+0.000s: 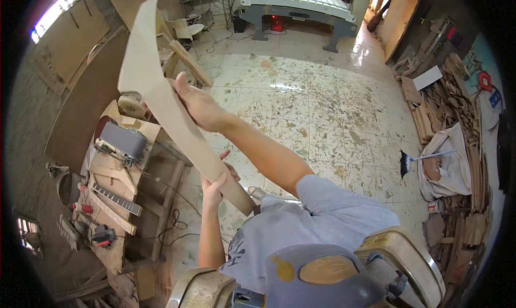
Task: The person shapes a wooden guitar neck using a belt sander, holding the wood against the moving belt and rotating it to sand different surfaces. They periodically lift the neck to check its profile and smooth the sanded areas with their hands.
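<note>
On the far left we see a large curved brown board (80, 101) leaning along the wall. In front of it stands a cluttered wooden workbench (115, 257), bearing a bench machine with a grey housing (124, 140), a slotted dark strip (115, 198) and, nearer us, a black-and-red power tool (104, 236). A round wheel (131, 106) sits beyond the grey machine.

Right of the bench, a long, pale, curved wooden piece (177, 122) slants through the air, its broad, pointed end far and left, its narrow end near our grey T-shirt (293, 227); we cannot tell whether it touches the cloth. Our left hand (215, 185) grasps it close to that narrow end, thumb and fingers wrapped round it. Farther up, our right hand (201, 106) holds it at the right edge, thumb raised, most fingers hidden behind the wood, so we cannot tell how firm that grip is.

Past the hands, a slatted-bed machine on grey legs (295, 7) stands at the far side of the stained tile floor (328, 109). On the right lie a blue-handled broom (406, 163), a white sack (457, 182) and a heap of wood offcuts (462, 88).
</note>
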Demonstrator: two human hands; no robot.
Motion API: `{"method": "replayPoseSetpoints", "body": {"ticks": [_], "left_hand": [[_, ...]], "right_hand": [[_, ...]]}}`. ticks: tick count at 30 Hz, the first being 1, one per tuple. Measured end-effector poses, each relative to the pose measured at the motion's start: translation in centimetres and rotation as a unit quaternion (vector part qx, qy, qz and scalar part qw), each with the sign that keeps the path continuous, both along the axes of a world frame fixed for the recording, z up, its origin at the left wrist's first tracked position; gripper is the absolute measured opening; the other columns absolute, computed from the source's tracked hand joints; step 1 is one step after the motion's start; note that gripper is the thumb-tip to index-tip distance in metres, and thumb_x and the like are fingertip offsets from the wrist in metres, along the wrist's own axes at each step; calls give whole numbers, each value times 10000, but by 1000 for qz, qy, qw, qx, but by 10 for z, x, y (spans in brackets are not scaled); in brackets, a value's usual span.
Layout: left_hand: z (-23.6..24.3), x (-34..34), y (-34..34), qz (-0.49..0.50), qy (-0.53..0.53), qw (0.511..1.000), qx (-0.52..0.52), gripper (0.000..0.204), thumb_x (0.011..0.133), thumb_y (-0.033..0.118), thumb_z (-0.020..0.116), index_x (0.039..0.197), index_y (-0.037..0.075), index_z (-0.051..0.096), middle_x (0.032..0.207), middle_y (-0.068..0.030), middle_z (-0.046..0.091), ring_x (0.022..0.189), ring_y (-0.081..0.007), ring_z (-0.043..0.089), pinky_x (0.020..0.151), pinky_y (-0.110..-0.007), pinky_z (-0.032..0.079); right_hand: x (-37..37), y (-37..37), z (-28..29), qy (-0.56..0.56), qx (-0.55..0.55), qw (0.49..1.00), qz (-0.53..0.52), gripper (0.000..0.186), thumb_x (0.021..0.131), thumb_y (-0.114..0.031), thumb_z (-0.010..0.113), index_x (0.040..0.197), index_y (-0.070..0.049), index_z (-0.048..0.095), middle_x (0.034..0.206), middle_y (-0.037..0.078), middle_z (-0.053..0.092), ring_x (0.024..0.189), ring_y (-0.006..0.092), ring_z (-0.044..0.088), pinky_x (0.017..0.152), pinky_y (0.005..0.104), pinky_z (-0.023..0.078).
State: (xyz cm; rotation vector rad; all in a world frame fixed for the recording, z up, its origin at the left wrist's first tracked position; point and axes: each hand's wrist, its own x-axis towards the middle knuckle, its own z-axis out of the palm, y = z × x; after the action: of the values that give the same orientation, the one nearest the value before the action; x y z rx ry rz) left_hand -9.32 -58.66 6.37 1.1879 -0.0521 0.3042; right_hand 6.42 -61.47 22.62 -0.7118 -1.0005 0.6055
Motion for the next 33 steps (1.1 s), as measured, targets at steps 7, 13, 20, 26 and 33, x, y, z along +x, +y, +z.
{"method": "replayPoseSetpoints", "body": {"ticks": [7,13,20,26,33], "left_hand": [[52,27,42,122,-50,991,-40,902,948,698,483,1473,-34,422,946,-119,638,768,-239,675,690,-362,560],[98,55,46,202,-155,967,-5,880,1012,730,214,1473,3,401,1086,-128,649,934,-221,654,784,-370,550],[121,68,91,232,-87,964,-97,725,1079,573,254,1509,-4,348,1424,-224,531,1180,-330,606,991,-420,529],[95,106,96,114,-79,979,-147,788,1078,562,299,1482,-113,360,1472,-244,502,1221,-339,597,1013,-407,510],[57,92,107,79,-84,978,-174,771,1077,571,208,1520,-53,307,1508,-254,450,1243,-401,587,1030,-486,531]], "right_hand": [[-1,-35,-84,-51,-118,992,10,787,998,-579,540,1557,-56,358,1455,177,527,1340,204,501,1135,390,388],[-58,-81,-143,-85,-289,953,-37,565,958,-411,669,1354,-18,580,1125,69,681,1031,185,609,942,345,481],[-73,-115,-187,-68,-407,904,-110,474,991,-417,642,1276,-40,624,1029,60,694,951,126,627,847,288,507],[-63,-136,-228,249,-303,918,59,578,1082,-514,363,1368,-40,530,1165,199,685,939,265,709,819,400,596],[-55,-117,-219,218,-314,919,100,657,1076,-571,267,1393,-35,477,1119,196,683,858,266,717,784,400,599]]}}
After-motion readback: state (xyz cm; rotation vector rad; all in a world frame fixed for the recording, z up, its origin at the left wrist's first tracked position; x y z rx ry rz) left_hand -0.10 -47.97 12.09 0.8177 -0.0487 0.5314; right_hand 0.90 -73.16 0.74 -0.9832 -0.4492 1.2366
